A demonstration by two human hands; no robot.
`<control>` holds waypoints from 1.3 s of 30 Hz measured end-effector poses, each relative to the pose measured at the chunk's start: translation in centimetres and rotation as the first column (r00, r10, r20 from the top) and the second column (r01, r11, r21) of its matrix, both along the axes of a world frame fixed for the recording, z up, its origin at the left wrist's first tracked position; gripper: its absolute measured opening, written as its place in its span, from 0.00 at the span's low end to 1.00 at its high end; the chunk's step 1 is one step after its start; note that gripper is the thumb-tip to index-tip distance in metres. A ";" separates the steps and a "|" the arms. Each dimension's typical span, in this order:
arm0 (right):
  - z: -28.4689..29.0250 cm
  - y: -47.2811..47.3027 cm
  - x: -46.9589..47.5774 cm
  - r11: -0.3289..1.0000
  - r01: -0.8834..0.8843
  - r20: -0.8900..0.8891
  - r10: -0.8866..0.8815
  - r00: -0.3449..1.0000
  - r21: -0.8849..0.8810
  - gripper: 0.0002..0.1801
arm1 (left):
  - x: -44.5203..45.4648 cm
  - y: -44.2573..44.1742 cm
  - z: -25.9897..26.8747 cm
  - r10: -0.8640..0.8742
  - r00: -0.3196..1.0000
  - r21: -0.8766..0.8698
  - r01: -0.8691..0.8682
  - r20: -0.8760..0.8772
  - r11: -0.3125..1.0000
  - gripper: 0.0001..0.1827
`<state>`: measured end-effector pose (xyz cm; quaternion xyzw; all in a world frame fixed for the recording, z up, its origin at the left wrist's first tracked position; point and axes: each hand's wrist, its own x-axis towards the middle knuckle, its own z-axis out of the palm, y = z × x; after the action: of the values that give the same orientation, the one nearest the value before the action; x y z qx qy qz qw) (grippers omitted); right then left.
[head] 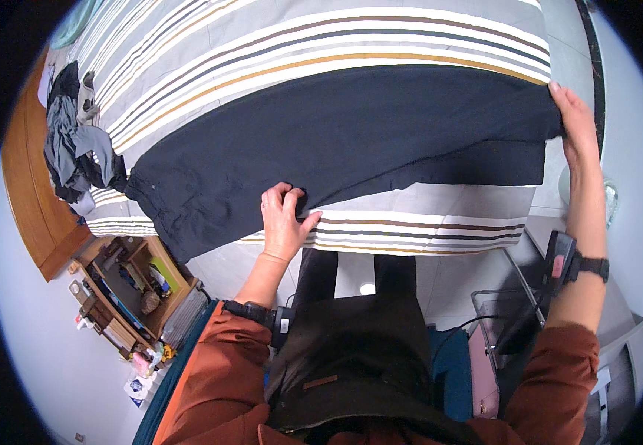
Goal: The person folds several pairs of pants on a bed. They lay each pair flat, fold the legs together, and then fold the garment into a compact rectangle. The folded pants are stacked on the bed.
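Dark trousers (332, 133) lie stretched sideways across a striped bed sheet (388, 33), legs laid one over the other. Their waist end is at the left, hanging partly over the bed's near edge, and the leg ends are at the right. At the lower edge of the cloth rests my left hand (285, 219), fingers bent onto the fabric and thumb apart; a small dark bunch shows beside the fingers. My right hand (577, 119) grips the upper leg's end at the far right, thumb on top and the other fingers partly hidden.
A heap of crumpled grey and black clothes (77, 144) lies at the bed's left, by a wooden bed board (35, 183). Below stands a wooden cabinet (132, 283) with items inside. Beside my right arm are a metal-framed chair (483, 300) and a pink case (483, 378).
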<state>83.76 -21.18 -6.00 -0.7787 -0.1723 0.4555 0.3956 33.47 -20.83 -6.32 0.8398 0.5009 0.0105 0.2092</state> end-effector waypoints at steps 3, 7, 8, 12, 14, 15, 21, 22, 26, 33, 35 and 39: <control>-0.1 3.0 0.8 0.999 -0.005 -0.065 0.007 0.998 0.040 0.18 | -0.7 1.6 -0.5 0.009 0.996 -0.052 -0.004 0.089 0.999 0.11; -0.1 6.1 0.6 0.995 0.103 -0.086 -0.101 0.991 0.016 0.18 | -2.2 5.0 -0.3 0.418 0.892 -0.394 -0.325 0.174 0.860 0.09; -0.2 6.7 0.3 0.989 0.143 -0.032 -0.142 0.989 0.034 0.18 | -2.5 6.0 -0.2 0.445 0.879 -0.431 -0.338 0.174 0.837 0.10; 0.3 9.1 -0.5 0.990 -0.074 0.012 0.073 0.997 0.122 0.22 | -2.8 9.1 -0.2 0.492 0.854 -0.391 -0.399 0.171 0.829 0.12; 0.5 9.5 -0.6 0.961 -0.253 0.085 0.244 0.966 0.114 0.24 | -2.6 9.9 -0.4 0.502 0.845 -0.384 -0.408 0.185 0.828 0.13; 0.6 9.5 -0.6 0.956 -0.293 0.146 0.291 0.946 -0.009 0.24 | -2.6 10.2 -0.5 0.507 0.846 -0.398 -0.413 0.167 0.819 0.14; 0.0 8.8 0.0 0.811 -0.507 0.125 0.558 0.821 -0.291 0.18 | -3.1 10.6 -1.6 0.546 0.831 -0.501 -0.429 0.109 0.752 0.14; -0.1 8.6 0.1 0.863 -0.430 0.174 0.482 0.859 -0.266 0.12 | -3.2 10.7 -1.7 0.551 0.828 -0.502 -0.434 0.105 0.748 0.14; -0.3 8.3 0.5 0.901 -0.426 0.143 0.433 0.890 -0.077 0.12 | -3.3 10.9 -1.6 0.561 0.815 -0.505 -0.427 0.144 0.750 0.14; 2.3 4.6 1.6 0.950 -0.305 0.022 0.304 0.953 0.073 0.17 | -3.1 9.5 2.4 0.436 0.856 -0.419 -0.301 0.278 0.857 0.14; 3.4 1.7 1.7 0.929 -0.295 -0.008 0.304 0.952 0.222 0.17 | -3.4 7.8 3.8 0.405 0.884 -0.413 -0.288 0.232 0.864 0.11; 3.6 -5.9 0.5 0.979 -0.190 -0.065 0.195 0.979 0.078 0.17 | -3.6 4.1 4.0 0.271 0.910 -0.444 -0.111 0.313 0.889 0.08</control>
<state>84.21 -27.09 -2.42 -0.7267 -0.2485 0.5132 0.3831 29.91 -16.68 -2.29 0.7042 0.5251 0.0806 0.4711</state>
